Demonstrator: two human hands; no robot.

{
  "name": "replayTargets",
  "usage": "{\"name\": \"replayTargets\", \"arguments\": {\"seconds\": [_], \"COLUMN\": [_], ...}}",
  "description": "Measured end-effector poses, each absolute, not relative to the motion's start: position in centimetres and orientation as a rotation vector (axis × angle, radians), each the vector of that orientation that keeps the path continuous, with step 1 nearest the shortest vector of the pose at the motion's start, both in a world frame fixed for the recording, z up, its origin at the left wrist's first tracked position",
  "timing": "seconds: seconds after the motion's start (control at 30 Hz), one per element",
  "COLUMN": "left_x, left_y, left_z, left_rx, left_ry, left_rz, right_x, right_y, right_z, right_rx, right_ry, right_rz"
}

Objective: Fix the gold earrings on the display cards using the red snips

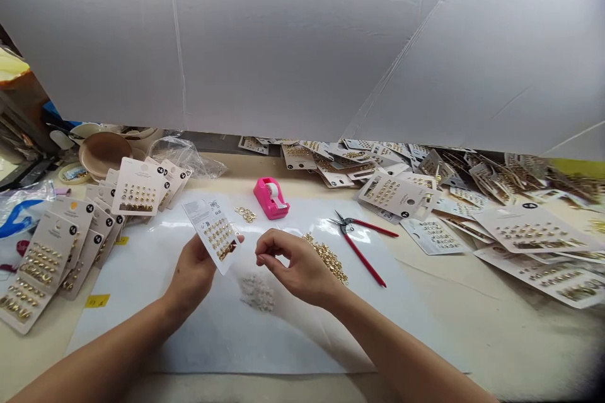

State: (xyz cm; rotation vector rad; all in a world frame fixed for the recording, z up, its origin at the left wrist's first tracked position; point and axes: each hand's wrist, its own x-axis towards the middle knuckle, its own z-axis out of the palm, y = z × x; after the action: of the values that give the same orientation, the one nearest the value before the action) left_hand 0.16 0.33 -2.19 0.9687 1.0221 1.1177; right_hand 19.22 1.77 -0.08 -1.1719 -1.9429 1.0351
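Observation:
My left hand holds an earring card tilted up, its printed back with rows of gold pieces facing me. Just right of the card is my right hand, thumb and forefinger pinched together; anything between the fingertips is too small to make out. Under the hands lies a small heap of clear bits on the white sheet. A pile of gold pieces sits behind my right hand, partly hidden by it. Several gold rings lie beyond the card, beside a pink tape dispenser.
Red-handled pliers lie open right of the gold pile. Stacked earring cards stand at the left, near a brown bowl and a clear plastic bag. More cards are heaped at the right. A white panel rises behind.

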Motion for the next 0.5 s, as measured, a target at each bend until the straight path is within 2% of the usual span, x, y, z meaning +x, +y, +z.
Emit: {"name": "replayTargets", "arguments": {"seconds": [0.2,0.5], "left_x": [0.2,0.8], "left_y": [0.2,-0.1], "left_z": [-2.1,-1.3], "left_rx": [1.038,1.048], "left_ry": [1.006,0.971], "left_rz": [1.067,1.019], "right_x": [17.2,16.6], "right_y": [1.1,0.7], "right_z": [1.1,-0.6], "right_rx": [-1.066,-0.986], "right_ry": [-1.741,-1.694], "right_rz": [0.944,0.854]}}
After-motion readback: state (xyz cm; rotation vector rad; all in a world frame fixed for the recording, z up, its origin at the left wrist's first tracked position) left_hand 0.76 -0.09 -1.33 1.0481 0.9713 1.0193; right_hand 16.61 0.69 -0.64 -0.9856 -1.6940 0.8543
